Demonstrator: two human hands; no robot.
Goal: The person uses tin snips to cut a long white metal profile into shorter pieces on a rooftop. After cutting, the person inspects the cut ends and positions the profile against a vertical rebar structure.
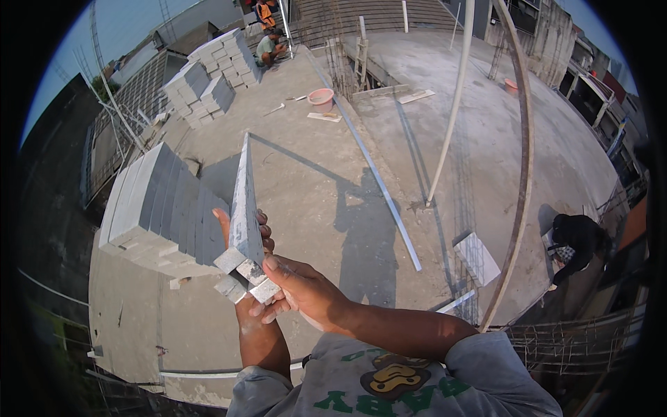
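Note:
In both hands I hold a long straight bar (244, 201), smeared white and grey, that points away from me and narrows with distance. Its near end shows several small light-grey square-edged pieces (231, 260); I cannot tell whether they are part of the bar. My left hand (262, 226) supports it from below, thumb up on the left side and fingertips curled round the right. Closed on the near end is my right hand (302, 288), its thumb pressed along the edge. Just left of the bar stands a stack of pale grey blocks (149, 201).
More blocks (219, 62) are piled at the far left, near a crouching person (267, 48). A pink basin (321, 99) and a long metal strip (379, 181) lie ahead. Right are a leaning pole (451, 111), a curved brown pole (524, 139), a block (477, 258) and another person (580, 240).

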